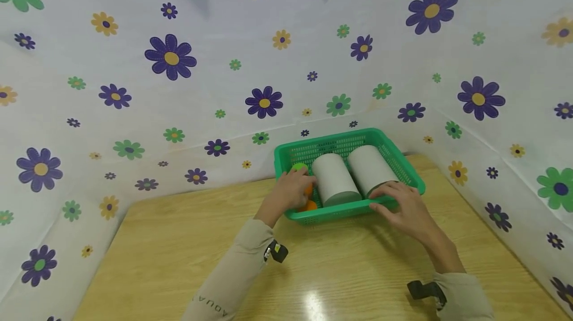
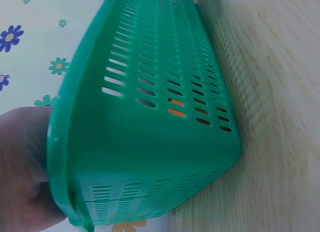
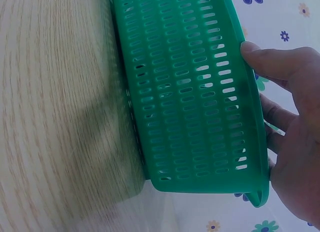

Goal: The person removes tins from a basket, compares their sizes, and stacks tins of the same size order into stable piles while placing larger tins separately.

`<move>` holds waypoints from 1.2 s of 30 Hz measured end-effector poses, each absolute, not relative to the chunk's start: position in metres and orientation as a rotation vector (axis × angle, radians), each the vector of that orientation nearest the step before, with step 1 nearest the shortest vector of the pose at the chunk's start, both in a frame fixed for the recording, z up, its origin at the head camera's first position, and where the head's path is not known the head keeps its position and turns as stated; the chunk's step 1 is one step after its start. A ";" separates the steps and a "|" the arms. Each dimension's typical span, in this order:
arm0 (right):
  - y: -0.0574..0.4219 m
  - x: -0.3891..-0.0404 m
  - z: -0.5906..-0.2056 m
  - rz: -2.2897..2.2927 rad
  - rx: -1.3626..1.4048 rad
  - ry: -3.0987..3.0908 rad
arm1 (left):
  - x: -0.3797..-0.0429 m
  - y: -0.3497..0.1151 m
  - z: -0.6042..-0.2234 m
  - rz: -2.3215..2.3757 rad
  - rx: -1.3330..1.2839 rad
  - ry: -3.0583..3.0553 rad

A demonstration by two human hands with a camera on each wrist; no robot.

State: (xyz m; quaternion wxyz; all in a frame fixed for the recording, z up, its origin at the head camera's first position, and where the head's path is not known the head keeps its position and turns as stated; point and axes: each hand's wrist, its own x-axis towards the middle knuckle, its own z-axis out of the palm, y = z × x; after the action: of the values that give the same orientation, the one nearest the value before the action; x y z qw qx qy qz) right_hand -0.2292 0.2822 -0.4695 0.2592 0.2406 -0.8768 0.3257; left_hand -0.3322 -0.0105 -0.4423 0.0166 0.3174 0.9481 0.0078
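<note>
A green plastic basket (image 1: 353, 207) with slotted walls stands on the wooden table. Inside it, two white cylinders (image 1: 333, 176) lie side by side. My left hand (image 1: 291, 191) reaches over the left end of the basket, its fingers down among orange round things (image 1: 310, 205) and a bright green one (image 1: 299, 166). Those fingertips are hidden, so I cannot tell whether they grip anything. At the near right part of the rim, my right hand (image 1: 405, 209) holds the basket, thumb (image 3: 252, 47) on the rim and the other fingers behind it, close to the right cylinder.
White sheeting (image 1: 215, 127) with purple, green and yellow flowers rises behind the table and along both sides. The basket sits close to the back sheet. Bare wooden tabletop (image 1: 188, 241) extends to the left and in front of the basket.
</note>
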 end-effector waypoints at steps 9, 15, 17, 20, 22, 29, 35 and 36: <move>0.280 -0.229 -0.469 0.884 0.646 -2.377 | -0.326 -0.021 -0.434 0.187 1.093 2.980; 0.280 -0.228 -0.469 0.877 0.652 -2.373 | -0.320 -0.030 -0.430 0.356 1.129 2.976; 0.280 -0.228 -0.469 0.878 0.649 -2.375 | -0.319 -0.033 -0.429 0.407 1.141 2.981; 0.280 -0.229 -0.469 0.876 0.648 -2.380 | -0.316 -0.037 -0.427 0.513 1.159 2.979; 0.279 -0.228 -0.468 0.874 0.647 -2.380 | -0.315 -0.039 -0.426 0.594 1.179 2.973; 0.278 -0.228 -0.467 0.866 0.644 -2.377 | -0.307 -0.050 -0.424 0.758 1.262 2.982; 0.278 -0.228 -0.467 0.857 0.647 -2.373 | -0.298 -0.063 -0.425 0.991 1.273 2.987; 0.278 -0.228 -0.467 0.858 0.649 -2.373 | -0.296 -0.066 -0.425 1.042 1.265 2.988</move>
State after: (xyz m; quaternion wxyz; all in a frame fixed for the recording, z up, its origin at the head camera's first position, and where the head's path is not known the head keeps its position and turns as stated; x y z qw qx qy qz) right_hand -0.2278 0.2776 -0.4673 0.2651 0.2401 -0.8782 0.3175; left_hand -0.2958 -0.0660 -0.4247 -0.1326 0.3680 0.8690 0.3032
